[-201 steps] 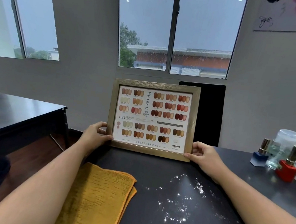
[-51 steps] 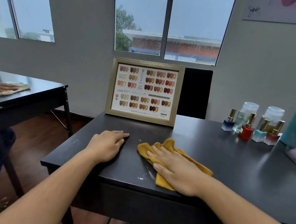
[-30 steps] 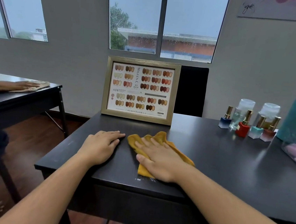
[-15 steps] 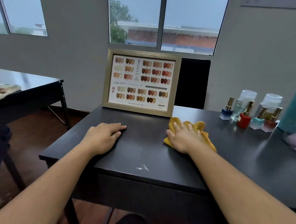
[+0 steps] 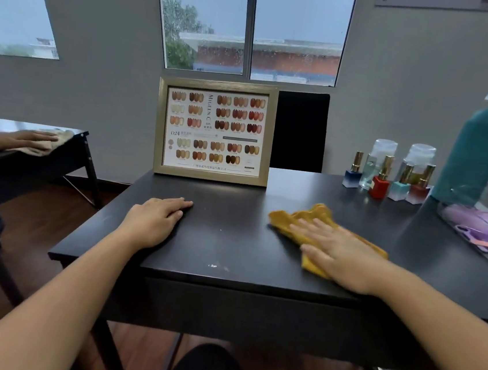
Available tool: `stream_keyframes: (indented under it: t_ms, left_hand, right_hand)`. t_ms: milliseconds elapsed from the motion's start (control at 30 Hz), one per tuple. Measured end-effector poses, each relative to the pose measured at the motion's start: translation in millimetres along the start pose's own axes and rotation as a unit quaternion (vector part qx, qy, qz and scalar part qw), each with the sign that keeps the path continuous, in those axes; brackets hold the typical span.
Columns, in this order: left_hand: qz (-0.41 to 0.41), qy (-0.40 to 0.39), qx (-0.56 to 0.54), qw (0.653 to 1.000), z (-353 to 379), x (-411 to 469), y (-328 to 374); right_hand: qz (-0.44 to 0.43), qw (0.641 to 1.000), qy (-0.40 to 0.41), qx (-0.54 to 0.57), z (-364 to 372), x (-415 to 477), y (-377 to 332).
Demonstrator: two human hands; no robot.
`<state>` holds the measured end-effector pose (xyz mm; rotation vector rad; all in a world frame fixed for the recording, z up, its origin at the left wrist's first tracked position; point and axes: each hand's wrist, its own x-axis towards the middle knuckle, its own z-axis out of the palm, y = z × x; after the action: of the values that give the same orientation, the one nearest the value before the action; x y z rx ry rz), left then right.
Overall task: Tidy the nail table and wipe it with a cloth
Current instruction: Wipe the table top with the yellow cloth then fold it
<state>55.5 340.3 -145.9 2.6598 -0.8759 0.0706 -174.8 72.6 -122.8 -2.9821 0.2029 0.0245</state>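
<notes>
Cloth (image 5: 299,220), mustard yellow and crumpled, lies flat on the dark tabletop (image 5: 231,237) toward the right of its middle, partly under the right hand (image 5: 338,252). That hand is open, palm down, fingers spread and pressing on the cloth; a bunched part of the fabric sticks out beyond the fingertips toward the far edge, and a strip shows below the thumb on the near side. The left hand (image 5: 154,220) rests well apart from it, also open and flat, palm on the bare tabletop nearer the left edge, holding nothing.

At the far edge, left of centre, a framed nail colour chart (image 5: 214,130) stands upright with rows of swatches facing the viewer. Behind it to the right is a black chair back (image 5: 300,130). Toward the far right corner stand nail polish bottles (image 5: 381,181) with gold caps, close together, and two clear jars (image 5: 383,157) just behind them. A tall teal bottle (image 5: 477,155) stands at the right edge, with a clear tray of purple tools (image 5: 479,227) in front of it. A few small white specks (image 5: 213,266) lie near the front edge.

On a second table (image 5: 29,156) at the left, another person's hand (image 5: 28,138) lies on a pale cloth (image 5: 58,136).
</notes>
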Motion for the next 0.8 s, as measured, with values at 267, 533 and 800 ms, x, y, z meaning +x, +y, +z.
stream_keyframes:
  t_ms: [267,533,800]
  left_hand:
    - [-0.004,0.000,0.000,1.000,-0.5,0.4,-0.7]
    - [0.000,0.009,-0.009,1.000,-0.7,-0.8,1.0]
    - [0.001,0.010,-0.004,1.000,-0.2,-1.1,0.3]
  right_hand:
    - [0.140,0.990,-0.002,-0.010,-6.8,67.5,-12.3]
    - [-0.104,0.994,-0.011,-0.005,20.1,10.0,-95.7]
    - [0.076,0.997,0.004,0.008,-3.5,-12.6,19.8]
